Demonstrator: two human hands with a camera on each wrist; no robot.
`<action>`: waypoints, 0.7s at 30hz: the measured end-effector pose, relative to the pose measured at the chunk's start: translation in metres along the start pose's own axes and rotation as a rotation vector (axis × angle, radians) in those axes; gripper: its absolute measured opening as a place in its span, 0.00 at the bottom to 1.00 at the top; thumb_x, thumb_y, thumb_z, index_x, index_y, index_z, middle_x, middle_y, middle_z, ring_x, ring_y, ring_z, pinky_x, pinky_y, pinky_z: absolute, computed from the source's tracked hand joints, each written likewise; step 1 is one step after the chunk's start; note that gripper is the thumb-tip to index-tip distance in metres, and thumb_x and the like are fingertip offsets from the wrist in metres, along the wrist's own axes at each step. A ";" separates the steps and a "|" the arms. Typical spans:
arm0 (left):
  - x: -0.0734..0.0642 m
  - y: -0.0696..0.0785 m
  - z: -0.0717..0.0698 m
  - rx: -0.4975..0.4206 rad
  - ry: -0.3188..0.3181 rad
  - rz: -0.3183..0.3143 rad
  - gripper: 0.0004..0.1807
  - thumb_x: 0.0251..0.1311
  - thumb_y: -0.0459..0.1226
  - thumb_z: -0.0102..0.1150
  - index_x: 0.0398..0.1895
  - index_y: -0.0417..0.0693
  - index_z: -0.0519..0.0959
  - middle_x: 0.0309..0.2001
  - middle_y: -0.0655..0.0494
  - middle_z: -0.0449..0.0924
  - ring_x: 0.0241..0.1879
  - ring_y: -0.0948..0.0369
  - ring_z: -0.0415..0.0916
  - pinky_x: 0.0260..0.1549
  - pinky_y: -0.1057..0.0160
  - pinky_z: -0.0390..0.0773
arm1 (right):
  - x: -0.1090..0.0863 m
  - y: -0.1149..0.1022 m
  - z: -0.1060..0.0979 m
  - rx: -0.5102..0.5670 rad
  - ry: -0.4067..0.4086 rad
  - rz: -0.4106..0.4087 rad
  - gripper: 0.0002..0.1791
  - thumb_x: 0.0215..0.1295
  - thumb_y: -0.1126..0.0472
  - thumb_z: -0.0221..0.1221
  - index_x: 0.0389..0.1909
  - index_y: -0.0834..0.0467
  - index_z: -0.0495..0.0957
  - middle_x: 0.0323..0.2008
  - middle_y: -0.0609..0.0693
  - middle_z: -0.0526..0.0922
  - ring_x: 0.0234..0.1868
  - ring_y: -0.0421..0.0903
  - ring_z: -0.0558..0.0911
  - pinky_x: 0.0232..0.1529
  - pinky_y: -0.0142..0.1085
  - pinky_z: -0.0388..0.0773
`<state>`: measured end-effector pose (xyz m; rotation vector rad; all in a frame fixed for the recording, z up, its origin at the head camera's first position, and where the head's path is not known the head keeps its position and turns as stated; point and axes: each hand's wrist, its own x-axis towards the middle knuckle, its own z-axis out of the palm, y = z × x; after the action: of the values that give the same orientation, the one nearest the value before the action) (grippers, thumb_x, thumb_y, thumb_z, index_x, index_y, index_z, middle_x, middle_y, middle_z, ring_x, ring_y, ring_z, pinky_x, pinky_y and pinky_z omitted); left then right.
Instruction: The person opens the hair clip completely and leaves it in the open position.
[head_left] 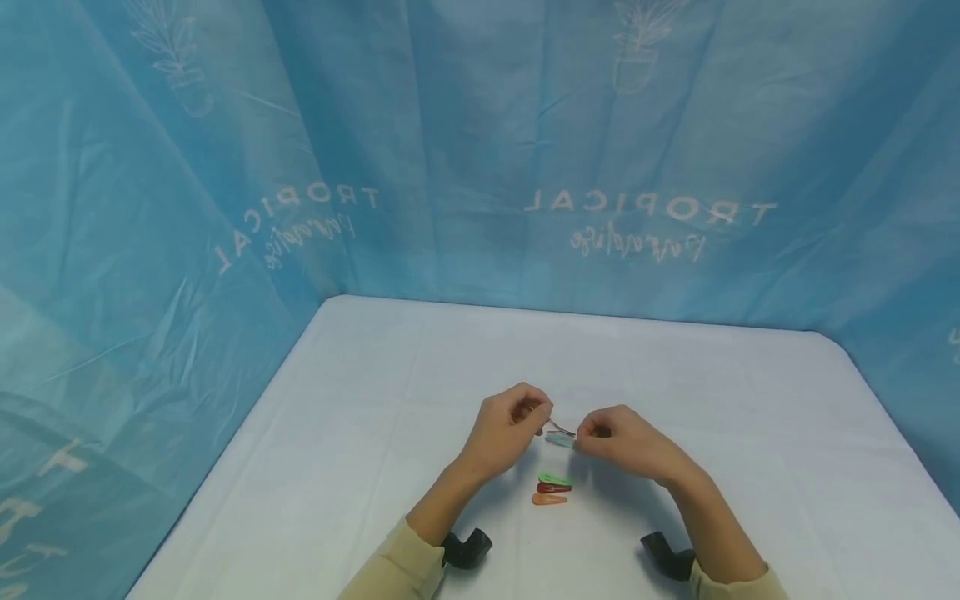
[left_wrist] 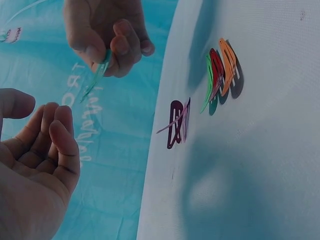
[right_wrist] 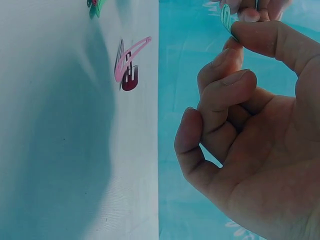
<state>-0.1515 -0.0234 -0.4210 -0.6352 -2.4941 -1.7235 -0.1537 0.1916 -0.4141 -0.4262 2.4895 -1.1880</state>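
My right hand [head_left: 626,437] pinches a teal snap hair clip [right_wrist: 226,17] between thumb and index finger, its other fingers loosely bent. Facing it, my left hand [head_left: 506,429] has its fingers relaxed and bent a little. In the left wrist view a gap shows between that hand's thumb and fingers [left_wrist: 62,140], with nothing held there. The teal clip's free end points toward the left hand. Below the hands, a dark purple hair clip [left_wrist: 174,125] lies on the table, with a pink clip [right_wrist: 132,57] crossing over it.
Nearer to me on the white table [head_left: 360,400], a green clip [head_left: 555,479], a red clip [head_left: 555,488] and an orange clip [head_left: 549,499] lie side by side. Blue printed curtains [head_left: 465,150] hang behind and beside the table. Black wrist mounts [head_left: 468,550] stick out at both sleeves.
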 end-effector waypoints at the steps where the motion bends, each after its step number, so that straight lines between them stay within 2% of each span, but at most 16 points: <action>1: 0.000 0.000 0.000 -0.002 0.004 -0.002 0.07 0.66 0.44 0.53 0.40 0.55 0.78 0.31 0.60 0.80 0.27 0.62 0.78 0.24 0.66 0.73 | 0.000 -0.001 0.000 0.002 -0.001 0.000 0.08 0.58 0.57 0.61 0.29 0.59 0.80 0.25 0.47 0.77 0.28 0.45 0.72 0.26 0.36 0.68; 5: -0.001 -0.001 0.000 -0.010 0.006 -0.007 0.04 0.66 0.42 0.53 0.39 0.59 0.78 0.30 0.61 0.79 0.27 0.56 0.79 0.22 0.67 0.71 | -0.003 -0.003 0.000 -0.005 0.003 0.005 0.07 0.59 0.57 0.60 0.29 0.58 0.80 0.25 0.47 0.78 0.28 0.45 0.73 0.26 0.36 0.69; 9: 0.000 -0.002 0.001 -0.016 0.000 0.004 0.05 0.66 0.41 0.53 0.40 0.58 0.78 0.29 0.64 0.78 0.26 0.60 0.78 0.22 0.67 0.72 | -0.005 -0.010 -0.002 -0.015 0.015 0.002 0.07 0.59 0.57 0.61 0.28 0.56 0.79 0.26 0.47 0.78 0.28 0.45 0.73 0.27 0.36 0.70; 13: 0.000 0.000 0.000 -0.014 -0.010 0.014 0.07 0.66 0.42 0.53 0.41 0.53 0.79 0.30 0.61 0.79 0.26 0.64 0.76 0.23 0.67 0.73 | -0.006 -0.014 -0.003 -0.005 0.017 -0.001 0.07 0.60 0.57 0.60 0.28 0.57 0.78 0.25 0.48 0.77 0.29 0.46 0.73 0.27 0.37 0.70; 18: 0.000 0.002 -0.001 -0.016 -0.011 0.016 0.08 0.66 0.41 0.53 0.41 0.50 0.79 0.30 0.56 0.80 0.26 0.61 0.78 0.24 0.67 0.73 | -0.008 -0.015 -0.006 0.006 0.023 -0.006 0.07 0.61 0.58 0.60 0.29 0.58 0.78 0.26 0.50 0.77 0.30 0.47 0.74 0.28 0.38 0.71; 21: 0.000 0.002 -0.001 -0.019 -0.017 0.022 0.08 0.66 0.41 0.53 0.41 0.49 0.79 0.30 0.54 0.80 0.26 0.62 0.77 0.24 0.67 0.73 | -0.009 -0.015 -0.006 0.020 0.026 -0.014 0.08 0.61 0.57 0.61 0.29 0.58 0.78 0.26 0.50 0.77 0.31 0.47 0.74 0.30 0.38 0.71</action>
<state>-0.1508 -0.0236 -0.4195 -0.6788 -2.4753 -1.7431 -0.1467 0.1906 -0.3970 -0.4262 2.4984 -1.2305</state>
